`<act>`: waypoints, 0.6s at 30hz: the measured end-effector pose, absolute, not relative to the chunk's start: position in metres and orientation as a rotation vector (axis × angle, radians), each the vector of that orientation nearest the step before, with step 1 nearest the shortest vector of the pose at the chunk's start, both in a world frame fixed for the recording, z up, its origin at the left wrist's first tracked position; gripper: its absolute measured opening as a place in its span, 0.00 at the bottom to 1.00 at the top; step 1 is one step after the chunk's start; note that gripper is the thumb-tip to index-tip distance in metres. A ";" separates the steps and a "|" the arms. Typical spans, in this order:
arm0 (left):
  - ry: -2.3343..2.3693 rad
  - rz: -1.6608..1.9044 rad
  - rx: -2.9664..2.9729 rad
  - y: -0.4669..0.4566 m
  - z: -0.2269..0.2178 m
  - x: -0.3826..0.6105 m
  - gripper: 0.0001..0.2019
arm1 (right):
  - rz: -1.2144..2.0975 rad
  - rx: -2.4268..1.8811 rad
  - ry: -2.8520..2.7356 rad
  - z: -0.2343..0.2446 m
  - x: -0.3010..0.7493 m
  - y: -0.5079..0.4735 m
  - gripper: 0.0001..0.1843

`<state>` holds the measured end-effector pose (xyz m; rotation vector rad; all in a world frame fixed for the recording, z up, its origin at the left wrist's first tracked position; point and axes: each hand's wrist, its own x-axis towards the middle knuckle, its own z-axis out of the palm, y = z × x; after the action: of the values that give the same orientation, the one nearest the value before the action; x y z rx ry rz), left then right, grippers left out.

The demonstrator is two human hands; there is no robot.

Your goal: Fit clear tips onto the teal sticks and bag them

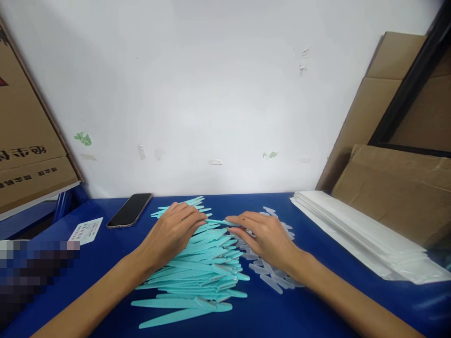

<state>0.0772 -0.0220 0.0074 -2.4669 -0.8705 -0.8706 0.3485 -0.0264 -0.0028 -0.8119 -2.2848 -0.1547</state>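
Observation:
Between my two hands, a slim teal eyebrow razor (215, 221) is held roughly level above a pile. My left hand (174, 230) pinches its left end. At its right end are the thumb and forefinger of my right hand (266, 234); whether a clear cap is between them, I cannot tell. Below lies a thick heap of teal eyebrow razors (200, 267), mostly pointing sideways, with a smaller group (197, 203) behind my left hand. Loose translucent caps (271, 277) are scattered under and beside my right hand, which partly hides them.
On the blue table (112, 277) a phone (130, 210) and a white printed card (86, 231) lie to the left. White flat bags (362, 234) are stacked at the right, beside cardboard (394, 188). A white wall (211, 94) rises behind; a cardboard box (31, 117) stands far left.

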 end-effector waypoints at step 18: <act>-1.416 -0.517 -2.464 0.014 -0.010 0.029 0.15 | -0.429 -1.497 -2.466 -0.006 0.413 0.034 0.08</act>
<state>0.0292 0.0139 -0.0104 -2.4636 -1.4160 -0.5174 0.4128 0.0342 -0.0059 -1.4973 -2.4658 -0.4287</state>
